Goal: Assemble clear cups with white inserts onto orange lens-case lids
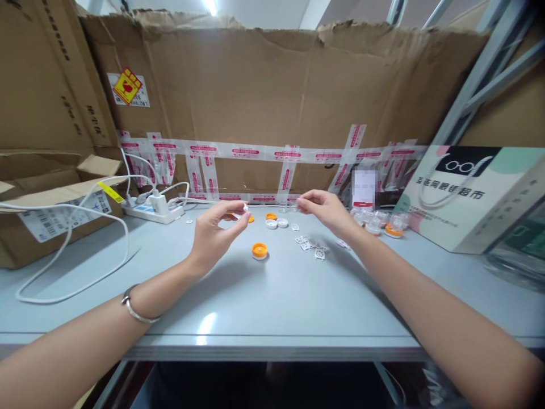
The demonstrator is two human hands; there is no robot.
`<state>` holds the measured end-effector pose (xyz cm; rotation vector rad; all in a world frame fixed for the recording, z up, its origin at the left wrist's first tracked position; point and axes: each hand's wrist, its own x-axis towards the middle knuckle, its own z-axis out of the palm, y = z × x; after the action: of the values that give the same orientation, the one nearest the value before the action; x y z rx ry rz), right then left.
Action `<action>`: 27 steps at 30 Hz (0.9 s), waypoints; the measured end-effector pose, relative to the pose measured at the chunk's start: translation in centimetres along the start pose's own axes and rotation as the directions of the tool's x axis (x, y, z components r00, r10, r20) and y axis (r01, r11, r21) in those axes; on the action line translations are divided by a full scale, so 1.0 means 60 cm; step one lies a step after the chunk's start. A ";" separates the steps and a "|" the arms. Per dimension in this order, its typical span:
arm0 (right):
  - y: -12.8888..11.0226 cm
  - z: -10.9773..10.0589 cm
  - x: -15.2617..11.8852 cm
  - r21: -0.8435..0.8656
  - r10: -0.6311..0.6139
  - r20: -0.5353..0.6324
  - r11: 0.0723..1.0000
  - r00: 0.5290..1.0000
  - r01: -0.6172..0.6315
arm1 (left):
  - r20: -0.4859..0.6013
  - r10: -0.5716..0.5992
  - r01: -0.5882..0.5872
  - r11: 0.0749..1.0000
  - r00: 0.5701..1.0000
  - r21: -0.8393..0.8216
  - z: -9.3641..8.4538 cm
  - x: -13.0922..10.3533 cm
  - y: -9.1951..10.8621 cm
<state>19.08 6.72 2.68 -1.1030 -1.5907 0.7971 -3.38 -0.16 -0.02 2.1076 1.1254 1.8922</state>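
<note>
My left hand is raised over the table, thumb and forefinger pinched on a small white piece. My right hand has its fingertips closed together at the back of the table, close to some small clear parts; whether it grips one I cannot make out. Between the hands, nearer to me, stands an orange and white round cap. Behind it are white rings and an orange ring. Several flat white cut-out pieces lie loose below my right hand.
A power strip with white cables and an open carton occupy the left. At right, clear and orange pieces cluster by a phone-like upright screen and a printed box. Tall cardboard closes off the back.
</note>
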 end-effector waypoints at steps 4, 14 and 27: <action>0.053 -0.034 0.027 -0.475 0.079 0.051 0.879 0.996 -0.045 | 0.025 -0.005 0.005 1.000 1.000 0.026 -0.002 0.001 -0.005; 0.098 0.002 0.028 -0.571 0.112 0.105 0.820 0.988 -0.032 | 0.143 0.011 -0.020 0.998 0.990 0.063 -0.003 0.000 -0.009; 0.035 0.031 -0.002 -0.119 0.047 0.058 0.992 0.997 -0.040 | 0.199 0.135 -0.153 0.985 0.971 0.082 -0.002 -0.001 -0.005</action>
<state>17.86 7.43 0.25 -1.2111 -1.6877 0.7802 -3.60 -0.02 -0.21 2.4255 1.0693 1.6727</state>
